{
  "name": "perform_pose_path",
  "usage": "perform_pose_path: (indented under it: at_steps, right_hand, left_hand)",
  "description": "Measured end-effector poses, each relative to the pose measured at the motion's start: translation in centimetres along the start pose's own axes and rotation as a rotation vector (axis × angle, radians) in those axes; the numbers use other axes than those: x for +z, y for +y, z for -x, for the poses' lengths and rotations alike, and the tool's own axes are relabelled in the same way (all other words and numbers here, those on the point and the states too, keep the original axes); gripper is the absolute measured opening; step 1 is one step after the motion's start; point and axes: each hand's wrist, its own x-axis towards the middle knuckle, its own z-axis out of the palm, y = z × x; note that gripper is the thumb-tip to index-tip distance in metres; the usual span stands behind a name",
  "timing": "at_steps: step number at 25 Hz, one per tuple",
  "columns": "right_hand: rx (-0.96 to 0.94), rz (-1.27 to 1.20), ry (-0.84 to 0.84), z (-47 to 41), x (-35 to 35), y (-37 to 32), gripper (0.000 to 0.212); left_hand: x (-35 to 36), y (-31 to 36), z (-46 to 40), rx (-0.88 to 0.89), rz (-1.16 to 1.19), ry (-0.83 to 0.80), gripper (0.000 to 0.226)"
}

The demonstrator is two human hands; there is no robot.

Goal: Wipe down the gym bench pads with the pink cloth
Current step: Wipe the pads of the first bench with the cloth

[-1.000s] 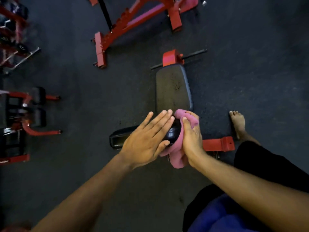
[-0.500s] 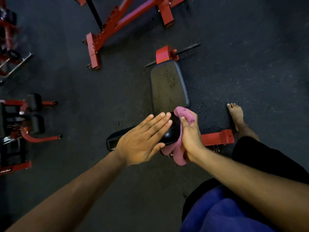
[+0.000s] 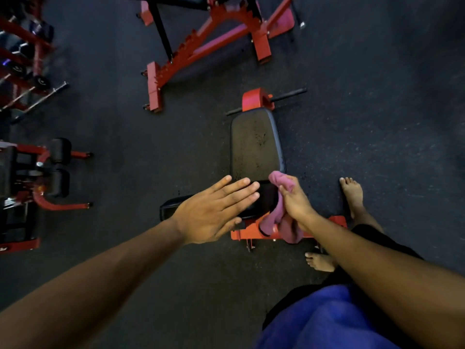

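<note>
My left grip flat on the bench's near pad, my right grip beside it around the cloth, far pad beyond both, my foot right of the bench

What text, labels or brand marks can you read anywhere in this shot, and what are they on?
None can be read.
Red frame at the left edge: a small white mark, too blurred and cut off to read.
Dumbbell ends on the rack, upper left: faint pale markings, too small to read.
Bench pad, pink cloth and red base: no lettering visible.
</note>
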Motion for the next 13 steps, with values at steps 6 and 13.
perform_pose_path:
  at_steps: [6, 13]
  right_hand:
    - [0.094, 0.055, 0.294, 0.1, -6.5, 3.3, 0.031]
    - [0.31, -0.296, -0.073, -4.7, 2.6, 6.3, 0.053]
  left_hand:
    - [-1.6, -0.4, -3.6, 0.232, -0.066, -0.165, 0.053]
    - [0.0, -1.5, -3.9, 0.319, 0.116, -0.033, 0.044]
